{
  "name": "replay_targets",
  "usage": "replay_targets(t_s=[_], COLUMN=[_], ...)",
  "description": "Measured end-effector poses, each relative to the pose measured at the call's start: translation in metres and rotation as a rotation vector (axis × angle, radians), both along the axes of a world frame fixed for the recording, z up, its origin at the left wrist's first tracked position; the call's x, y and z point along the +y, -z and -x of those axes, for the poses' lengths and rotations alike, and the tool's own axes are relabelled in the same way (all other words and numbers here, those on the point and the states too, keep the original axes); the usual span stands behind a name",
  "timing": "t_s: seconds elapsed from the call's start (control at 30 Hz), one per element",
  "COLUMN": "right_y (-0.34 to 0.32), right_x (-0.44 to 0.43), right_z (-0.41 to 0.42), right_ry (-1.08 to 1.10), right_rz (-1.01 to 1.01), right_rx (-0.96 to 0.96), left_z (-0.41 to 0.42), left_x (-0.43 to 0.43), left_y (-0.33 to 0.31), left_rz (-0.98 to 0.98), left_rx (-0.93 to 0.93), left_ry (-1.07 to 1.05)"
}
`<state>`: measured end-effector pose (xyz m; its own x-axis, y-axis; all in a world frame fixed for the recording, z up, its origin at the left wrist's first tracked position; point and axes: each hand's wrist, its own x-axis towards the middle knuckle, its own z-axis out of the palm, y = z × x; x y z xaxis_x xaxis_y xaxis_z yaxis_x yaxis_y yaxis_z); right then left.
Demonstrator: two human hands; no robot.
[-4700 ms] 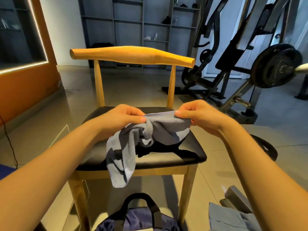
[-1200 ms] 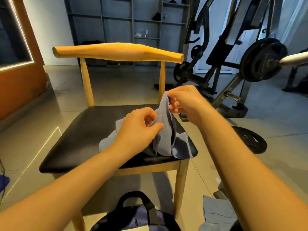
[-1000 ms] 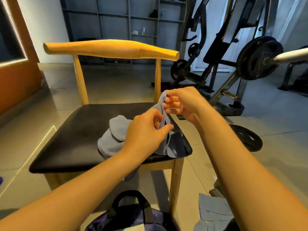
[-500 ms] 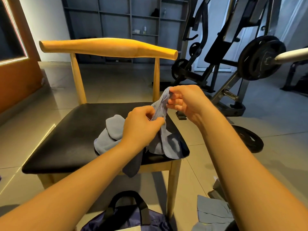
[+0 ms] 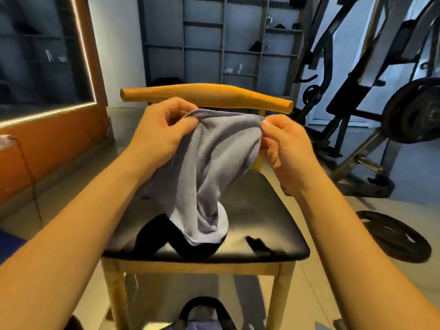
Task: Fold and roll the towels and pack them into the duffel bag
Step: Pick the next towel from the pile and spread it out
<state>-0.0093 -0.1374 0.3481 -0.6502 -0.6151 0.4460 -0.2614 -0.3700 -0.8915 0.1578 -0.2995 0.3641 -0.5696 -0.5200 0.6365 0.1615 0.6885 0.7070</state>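
Fingers (image 5: 184, 123) of the left hand (image 5: 162, 132) pinch one top corner of the towel (image 5: 221, 158), and the right hand (image 5: 288, 146) pinches the other. The towel hangs over the chair (image 5: 269, 210) seat. Its top edge runs left to right and its long axis drops to a bunched lower end touching the seat. That lower half looks twisted, so laying it down now would likely trap creases. A light pinch could also slip and drop a corner. The bag (image 5: 204, 310) sits on the floor below.
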Motion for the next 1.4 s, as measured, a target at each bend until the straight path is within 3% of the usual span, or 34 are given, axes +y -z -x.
replay_targets(t_s=[0.13,0.33,0.6,0.87,0.97,1.13,1.2,1.3,1.4], right_y=[0.017,0.043,0.069,0.091,0.1,0.11,0.112,0.113,0.115], right_x=[-0.005,-0.005,-0.005,0.001,0.004,0.005,0.002,-0.003,-0.006], right_z=[0.013,0.031,0.048,0.074,0.076,0.081,0.082,0.081,0.082], right_ry=[0.138,0.38,0.468,0.447,0.438,0.41,0.397,0.329,0.328], right_rz=[-0.111,-0.395,-0.365,-0.229,-0.237,-0.265,-0.301,-0.393,-0.387], right_rx=[-0.112,-0.24,-0.418,-0.735,-0.697,-0.7,-0.698,-0.68,-0.654], left_z=[0.019,0.027,0.006,-0.007,-0.008,-0.001,0.005,0.013,0.017], left_x=[-0.02,-0.031,-0.042,-0.053,-0.055,-0.066,-0.073,-0.076,-0.072], left_y=[0.051,0.091,0.099,0.102,0.112,0.128,0.13,0.122,0.124], left_rz=[0.086,-0.022,0.169,0.095,0.115,0.263,0.333,0.426,0.599], left_rx=[-0.231,-0.482,-0.637,-0.348,-0.359,-0.417,-0.343,-0.086,-0.108], left_ry=[0.086,0.15,-0.018,-0.038,-0.009,-0.139,-0.241,-0.375,-0.295])
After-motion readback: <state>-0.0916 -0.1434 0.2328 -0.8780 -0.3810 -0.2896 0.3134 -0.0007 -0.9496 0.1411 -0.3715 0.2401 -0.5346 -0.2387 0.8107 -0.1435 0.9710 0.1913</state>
